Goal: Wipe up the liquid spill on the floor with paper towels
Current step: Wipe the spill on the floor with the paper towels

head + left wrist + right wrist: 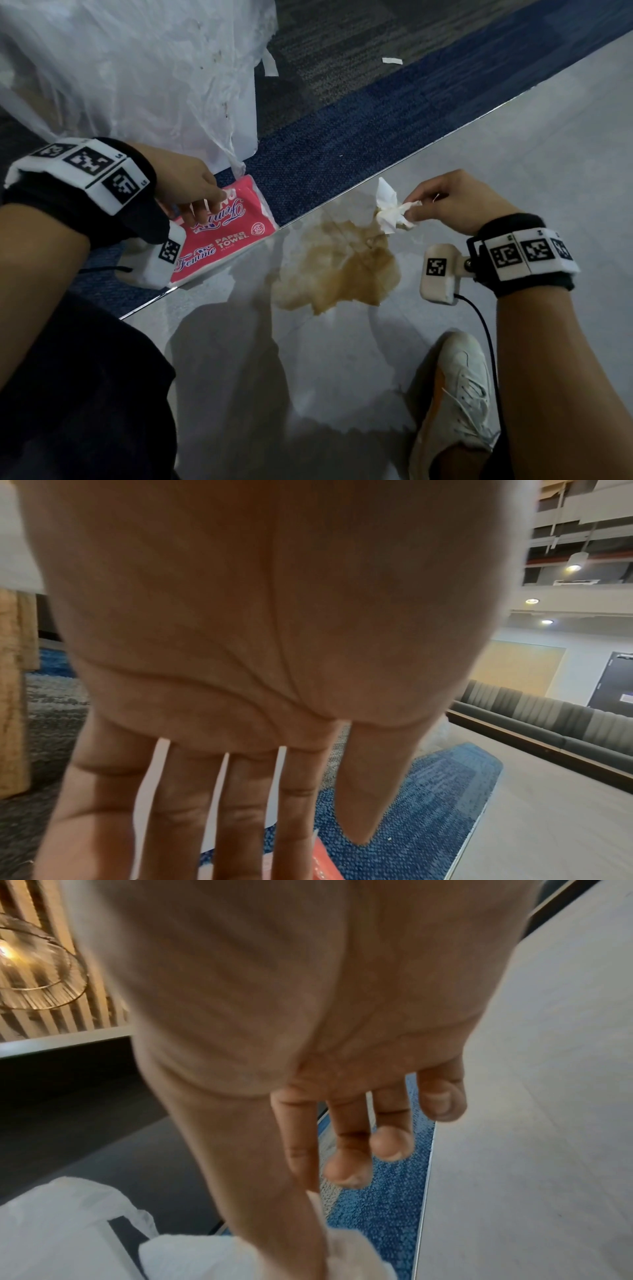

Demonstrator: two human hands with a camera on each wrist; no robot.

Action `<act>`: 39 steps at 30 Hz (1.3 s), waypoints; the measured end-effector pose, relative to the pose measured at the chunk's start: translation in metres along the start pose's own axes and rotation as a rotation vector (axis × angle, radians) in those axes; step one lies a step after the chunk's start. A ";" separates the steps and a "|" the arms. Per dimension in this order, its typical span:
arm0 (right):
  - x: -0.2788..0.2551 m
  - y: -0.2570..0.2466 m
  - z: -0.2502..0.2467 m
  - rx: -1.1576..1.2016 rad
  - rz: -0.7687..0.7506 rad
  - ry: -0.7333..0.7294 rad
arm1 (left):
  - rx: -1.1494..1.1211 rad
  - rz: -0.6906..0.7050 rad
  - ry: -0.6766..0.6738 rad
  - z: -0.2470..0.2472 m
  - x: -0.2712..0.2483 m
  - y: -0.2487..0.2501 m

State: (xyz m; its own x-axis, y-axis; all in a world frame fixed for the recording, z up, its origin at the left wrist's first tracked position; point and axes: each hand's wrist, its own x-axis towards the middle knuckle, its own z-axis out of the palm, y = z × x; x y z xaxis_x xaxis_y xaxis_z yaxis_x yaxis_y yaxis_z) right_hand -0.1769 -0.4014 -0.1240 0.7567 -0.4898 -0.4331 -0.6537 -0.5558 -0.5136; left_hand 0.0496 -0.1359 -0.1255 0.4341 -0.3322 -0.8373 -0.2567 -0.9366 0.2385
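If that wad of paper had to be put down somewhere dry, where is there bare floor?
Bare grey floor lies beyond the right hand, between the carpet edge and the picture's right side. Dry-looking tile also lies between the brown spill and the shoe. It is crowded by the left hand: the pink towel pack and plastic sheet.

pink pkg [222, 236] w/ white text, brown spill [337, 270], white towel [390, 209], blue carpet [359, 120]
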 end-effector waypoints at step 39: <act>-0.016 -0.024 -0.028 0.325 -0.094 0.043 | -0.006 0.032 0.023 0.000 -0.006 -0.002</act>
State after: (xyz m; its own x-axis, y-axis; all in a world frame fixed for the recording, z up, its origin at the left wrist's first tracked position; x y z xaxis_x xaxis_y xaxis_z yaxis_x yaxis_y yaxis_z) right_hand -0.1736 -0.3987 -0.0834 0.8076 -0.4784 -0.3448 -0.5385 -0.3600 -0.7618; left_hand 0.0477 -0.1321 -0.1210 0.4452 -0.3644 -0.8179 -0.2652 -0.9261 0.2683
